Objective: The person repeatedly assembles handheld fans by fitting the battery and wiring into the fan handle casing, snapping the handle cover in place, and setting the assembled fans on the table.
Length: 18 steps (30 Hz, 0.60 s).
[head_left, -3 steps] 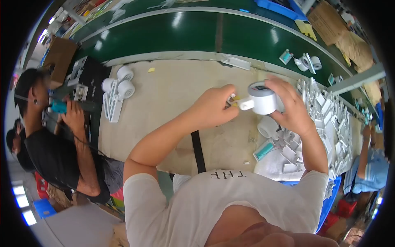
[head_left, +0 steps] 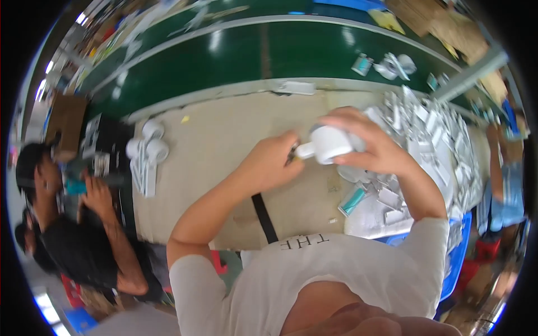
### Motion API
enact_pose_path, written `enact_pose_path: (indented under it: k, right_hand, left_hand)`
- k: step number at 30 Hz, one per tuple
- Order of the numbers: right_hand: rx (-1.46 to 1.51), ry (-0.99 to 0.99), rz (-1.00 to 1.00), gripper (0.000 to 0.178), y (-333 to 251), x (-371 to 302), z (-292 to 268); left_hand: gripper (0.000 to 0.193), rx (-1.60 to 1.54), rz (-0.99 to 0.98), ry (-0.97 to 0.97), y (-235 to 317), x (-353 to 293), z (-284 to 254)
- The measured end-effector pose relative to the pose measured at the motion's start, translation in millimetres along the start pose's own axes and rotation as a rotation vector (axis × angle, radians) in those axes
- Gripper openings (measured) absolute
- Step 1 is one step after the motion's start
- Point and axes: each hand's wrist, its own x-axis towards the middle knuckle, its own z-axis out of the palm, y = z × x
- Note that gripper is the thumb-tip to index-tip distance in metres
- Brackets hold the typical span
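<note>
We saw the white cylindrical housing (head_left: 334, 147) above the desk (head_left: 216, 145), the fingers of the right hand (head_left: 371, 144) grasping its round body. The fingers of the left hand (head_left: 271, 163) were clenched around a small, blurred part (head_left: 292, 154) beside the housing's short stub (head_left: 305, 150); we could not tell whether they touched. We judged the housing light, stiff and smooth enough to slip, its finish probably scratchable, so the round body seemed a surer hold than the narrow stub.
</note>
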Motion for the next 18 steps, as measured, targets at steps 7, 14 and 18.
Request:
enact_pose_path:
  k: [7,14,18]
  right_hand:
    - [0.127,-0.124,-0.011,0.054,20.9,-10.2,14.9]
    - [0.28,-0.028,0.408,0.04,33.0,-47.9,-13.6]
    - [-0.947,0.607,0.708,0.018,88.4,-144.4,-79.2]
  left_hand:
    - [0.026,-0.05,-0.057,-0.208,8.4,-3.9,6.9]
    - [0.024,-0.517,-0.181,-0.211,-7.8,-11.6,18.9]
    - [0.025,-1.018,-0.085,0.079,-26.6,-2.4,15.4]
